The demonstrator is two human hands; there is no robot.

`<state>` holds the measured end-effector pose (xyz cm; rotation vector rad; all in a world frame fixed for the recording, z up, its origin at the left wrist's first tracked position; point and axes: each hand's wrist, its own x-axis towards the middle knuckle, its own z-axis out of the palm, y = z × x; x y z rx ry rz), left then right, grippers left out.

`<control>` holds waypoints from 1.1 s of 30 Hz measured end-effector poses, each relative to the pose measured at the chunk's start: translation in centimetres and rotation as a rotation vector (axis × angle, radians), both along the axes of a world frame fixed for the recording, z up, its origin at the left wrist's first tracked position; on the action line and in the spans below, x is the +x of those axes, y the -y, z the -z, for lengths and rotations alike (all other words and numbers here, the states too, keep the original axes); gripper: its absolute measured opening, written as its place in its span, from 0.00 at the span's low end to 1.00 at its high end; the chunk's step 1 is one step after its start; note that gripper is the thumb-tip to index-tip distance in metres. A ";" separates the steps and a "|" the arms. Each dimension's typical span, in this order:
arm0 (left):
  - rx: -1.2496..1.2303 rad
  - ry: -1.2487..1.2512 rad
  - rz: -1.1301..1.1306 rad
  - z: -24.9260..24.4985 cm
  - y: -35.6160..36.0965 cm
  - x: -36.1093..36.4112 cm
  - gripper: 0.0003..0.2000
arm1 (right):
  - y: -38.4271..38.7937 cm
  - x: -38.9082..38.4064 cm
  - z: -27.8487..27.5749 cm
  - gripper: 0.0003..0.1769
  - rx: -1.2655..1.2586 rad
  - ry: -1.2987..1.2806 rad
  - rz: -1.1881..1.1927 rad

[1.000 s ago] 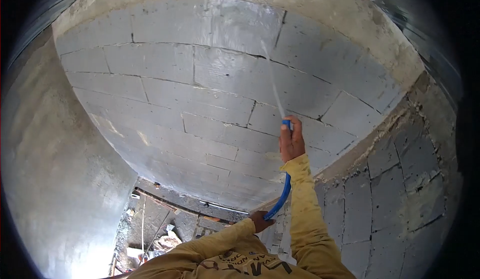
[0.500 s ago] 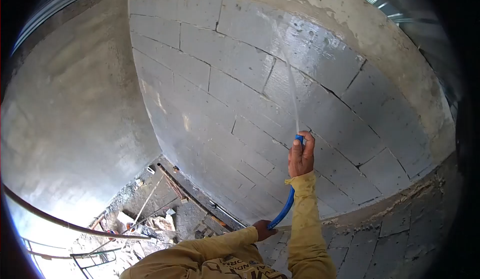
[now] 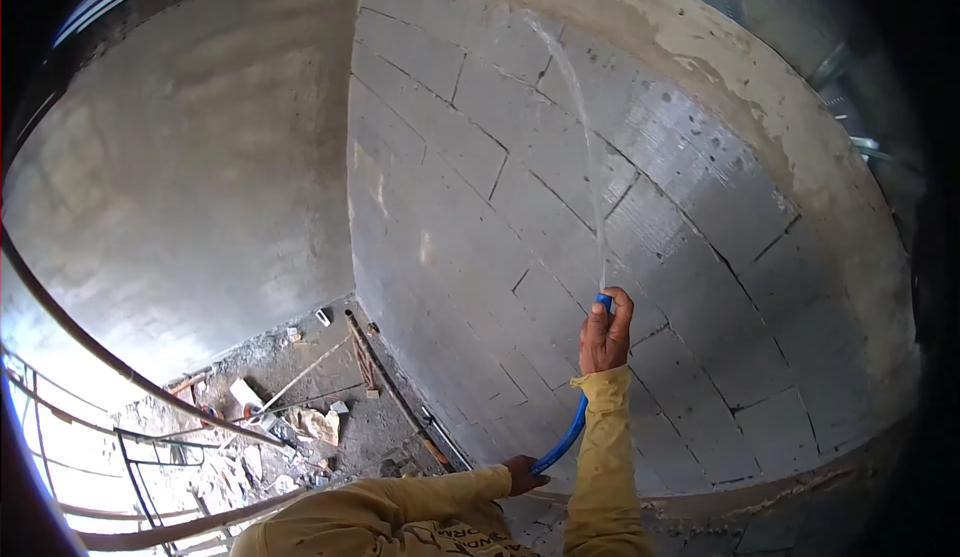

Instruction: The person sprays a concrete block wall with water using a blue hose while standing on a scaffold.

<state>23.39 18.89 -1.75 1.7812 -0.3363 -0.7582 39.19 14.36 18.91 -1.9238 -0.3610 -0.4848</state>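
Note:
My right hand (image 3: pixel 606 331) is closed round the front end of a blue hose (image 3: pixel 572 429), with the thumb and fingers near its mouth. A jet of water (image 3: pixel 586 122) leaves the hose and arcs up onto the grey block wall (image 3: pixel 470 207). Lower down, my left hand (image 3: pixel 524 475) grips the same hose where it bends toward my body. Both sleeves are yellow. Around the upper right of the wall the blocks look wet and shiny, with dark joints between them.
A smooth plastered wall (image 3: pixel 220 157) meets the block wall at a corner on the left. Below lie rubble and scraps (image 3: pixel 315 425), a long pipe (image 3: pixel 400 397) and a metal frame (image 3: pixel 150 467). A curved rail (image 3: pixel 110 357) crosses the lower left.
My view has turned left, so the walls shift right in the picture. The water now lands farther left on the block wall. Both hands keep their hold on the hose.

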 end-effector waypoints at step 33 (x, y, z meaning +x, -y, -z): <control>0.024 -0.034 -0.053 -1.1 -3.4 -0.3 0.22 | -5.2 0.8 1.3 0.23 -0.198 -0.105 -0.033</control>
